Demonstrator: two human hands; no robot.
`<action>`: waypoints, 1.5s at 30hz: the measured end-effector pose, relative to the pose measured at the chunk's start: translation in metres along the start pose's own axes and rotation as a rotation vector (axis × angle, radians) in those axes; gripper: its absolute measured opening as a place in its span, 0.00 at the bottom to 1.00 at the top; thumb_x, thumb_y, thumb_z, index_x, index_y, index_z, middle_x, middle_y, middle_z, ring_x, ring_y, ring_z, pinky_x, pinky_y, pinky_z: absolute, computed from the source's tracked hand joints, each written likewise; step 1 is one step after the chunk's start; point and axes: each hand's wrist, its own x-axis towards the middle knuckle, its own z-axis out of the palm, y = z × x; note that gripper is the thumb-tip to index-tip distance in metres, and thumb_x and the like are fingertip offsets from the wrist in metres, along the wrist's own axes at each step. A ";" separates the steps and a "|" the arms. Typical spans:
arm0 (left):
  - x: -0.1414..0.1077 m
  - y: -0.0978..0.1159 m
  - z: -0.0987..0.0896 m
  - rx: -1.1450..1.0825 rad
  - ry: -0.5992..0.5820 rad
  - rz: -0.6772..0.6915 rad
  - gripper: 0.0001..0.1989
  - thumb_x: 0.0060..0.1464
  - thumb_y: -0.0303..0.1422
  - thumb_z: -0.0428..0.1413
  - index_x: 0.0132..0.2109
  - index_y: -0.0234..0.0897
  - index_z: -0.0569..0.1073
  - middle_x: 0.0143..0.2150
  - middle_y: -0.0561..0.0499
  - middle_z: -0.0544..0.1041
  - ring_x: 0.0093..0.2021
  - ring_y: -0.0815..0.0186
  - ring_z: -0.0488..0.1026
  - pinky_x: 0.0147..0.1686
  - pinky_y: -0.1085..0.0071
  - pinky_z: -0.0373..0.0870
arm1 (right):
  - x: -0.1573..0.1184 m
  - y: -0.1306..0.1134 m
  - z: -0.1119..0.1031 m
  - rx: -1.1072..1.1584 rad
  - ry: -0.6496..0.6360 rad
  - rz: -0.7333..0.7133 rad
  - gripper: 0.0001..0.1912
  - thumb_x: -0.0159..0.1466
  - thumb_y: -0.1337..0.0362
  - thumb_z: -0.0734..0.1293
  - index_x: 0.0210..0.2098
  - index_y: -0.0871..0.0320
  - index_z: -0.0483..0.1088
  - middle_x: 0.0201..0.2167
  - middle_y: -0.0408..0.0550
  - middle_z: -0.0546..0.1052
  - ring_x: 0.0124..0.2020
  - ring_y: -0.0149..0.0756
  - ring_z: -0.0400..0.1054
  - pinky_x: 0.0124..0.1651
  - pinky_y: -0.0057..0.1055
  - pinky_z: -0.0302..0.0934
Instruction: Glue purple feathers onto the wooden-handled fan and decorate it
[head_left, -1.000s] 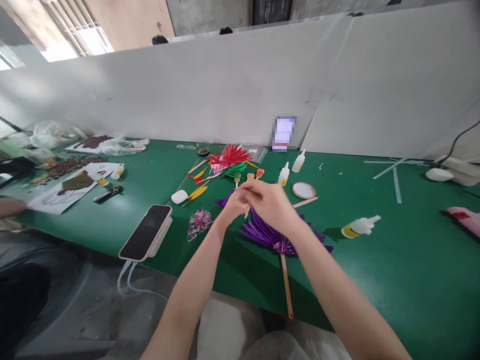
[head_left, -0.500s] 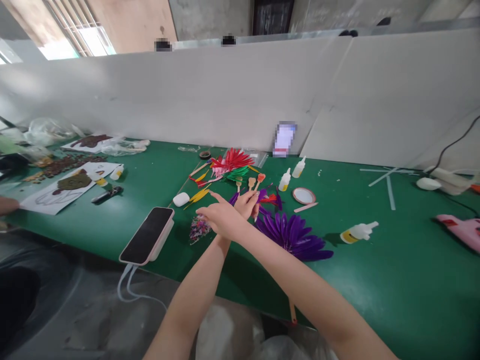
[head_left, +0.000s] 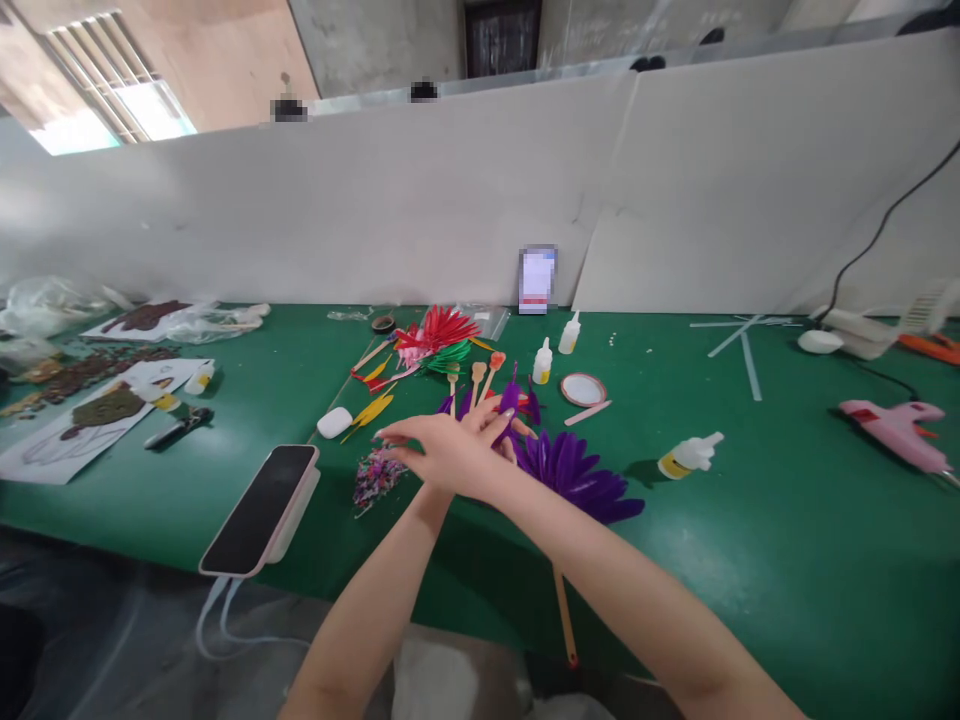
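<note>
My forearms cross, the right one on top. My left hand (head_left: pixel 496 428) reaches to the right beneath it, its fingers closed on a purple feather (head_left: pixel 510 392) that stands upright. My right hand (head_left: pixel 439 447) points left with its fingers apart and nothing visible between them, close to a pile of multicoloured bits (head_left: pixel 377 478). Beside my left hand lies a fan of purple feathers (head_left: pixel 577 475) with a wooden stick (head_left: pixel 565 615) below it. Wooden sticks with rounded ends (head_left: pixel 478 372), red feathers (head_left: pixel 448 328), green feathers (head_left: pixel 450 357) and yellow feathers (head_left: pixel 373 410) lie behind my hands.
A dark phone (head_left: pixel 261 510) with cables lies front left, near a white case (head_left: pixel 334 423). White glue bottles (head_left: pixel 542 362), a round lid (head_left: pixel 583 389) and a pink glue gun (head_left: pixel 896 430) are to the right. Drawings (head_left: pixel 97 420) lie left; a lit phone (head_left: pixel 537 280) leans on the partition.
The view has shifted. A purple feather now stands up at my left hand. My right hand's raised finger has lowered, and it has moved slightly nearer the multicoloured bits.
</note>
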 end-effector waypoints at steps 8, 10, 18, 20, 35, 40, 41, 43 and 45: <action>0.003 -0.005 -0.006 -0.267 -0.091 -0.012 0.23 0.51 0.42 0.52 0.50 0.31 0.64 0.30 0.49 0.76 0.15 0.75 0.66 0.16 0.77 0.57 | 0.043 -0.001 0.066 0.145 -0.137 0.175 0.04 0.56 0.68 0.66 0.25 0.60 0.71 0.23 0.47 0.75 0.26 0.32 0.68 0.25 0.23 0.55; 0.004 -0.006 -0.004 -0.275 -0.092 -0.029 0.23 0.51 0.42 0.52 0.49 0.31 0.64 0.29 0.49 0.76 0.15 0.75 0.66 0.16 0.77 0.58 | 0.041 0.001 0.065 0.168 -0.141 0.168 0.07 0.58 0.69 0.64 0.25 0.60 0.70 0.23 0.46 0.75 0.25 0.31 0.68 0.26 0.23 0.55; 0.007 -0.019 0.006 -0.303 -0.053 -0.021 0.21 0.50 0.42 0.52 0.47 0.32 0.65 0.25 0.53 0.73 0.13 0.75 0.64 0.14 0.77 0.57 | 0.036 0.016 0.067 0.749 -0.080 0.461 0.23 0.62 0.46 0.55 0.26 0.59 0.61 0.30 0.49 0.73 0.24 0.30 0.69 0.24 0.24 0.64; 0.006 -0.018 0.007 -0.307 -0.025 -0.009 0.18 0.52 0.39 0.51 0.47 0.32 0.65 0.24 0.53 0.73 0.12 0.75 0.63 0.13 0.76 0.55 | 0.036 0.015 0.068 0.864 -0.116 0.519 0.22 0.62 0.46 0.55 0.24 0.58 0.58 0.31 0.49 0.73 0.23 0.30 0.70 0.22 0.25 0.65; 0.004 -0.011 0.009 -0.263 0.047 -0.022 0.15 0.55 0.35 0.48 0.47 0.30 0.65 0.23 0.53 0.72 0.11 0.77 0.60 0.11 0.78 0.51 | 0.029 0.024 0.070 1.013 -0.146 0.482 0.07 0.51 0.66 0.71 0.26 0.64 0.70 0.22 0.47 0.76 0.23 0.28 0.72 0.27 0.23 0.67; 0.004 -0.014 0.006 -0.265 0.063 0.027 0.20 0.53 0.40 0.49 0.47 0.30 0.65 0.23 0.54 0.72 0.11 0.78 0.60 0.11 0.79 0.54 | 0.025 0.019 0.068 0.943 -0.197 0.411 0.17 0.56 0.67 0.67 0.46 0.60 0.70 0.21 0.43 0.76 0.21 0.29 0.71 0.25 0.24 0.67; 0.004 -0.014 0.006 -0.267 0.061 0.031 0.20 0.52 0.41 0.50 0.47 0.30 0.65 0.23 0.54 0.72 0.11 0.78 0.60 0.11 0.79 0.55 | 0.024 0.018 0.067 0.905 -0.202 0.384 0.22 0.57 0.66 0.66 0.51 0.58 0.66 0.20 0.41 0.75 0.19 0.29 0.71 0.24 0.24 0.66; 0.004 -0.013 0.005 -0.274 0.057 0.033 0.21 0.52 0.42 0.50 0.47 0.30 0.65 0.22 0.55 0.72 0.11 0.78 0.60 0.11 0.79 0.56 | 0.023 0.015 0.066 0.796 -0.187 0.337 0.27 0.58 0.64 0.65 0.57 0.55 0.59 0.16 0.38 0.72 0.15 0.28 0.67 0.20 0.23 0.63; 0.004 -0.012 0.005 -0.280 0.058 0.023 0.21 0.52 0.42 0.50 0.47 0.30 0.65 0.23 0.54 0.72 0.11 0.78 0.60 0.11 0.79 0.55 | 0.022 0.012 0.065 0.628 -0.135 0.297 0.25 0.60 0.62 0.62 0.57 0.55 0.58 0.13 0.36 0.70 0.12 0.27 0.64 0.19 0.23 0.61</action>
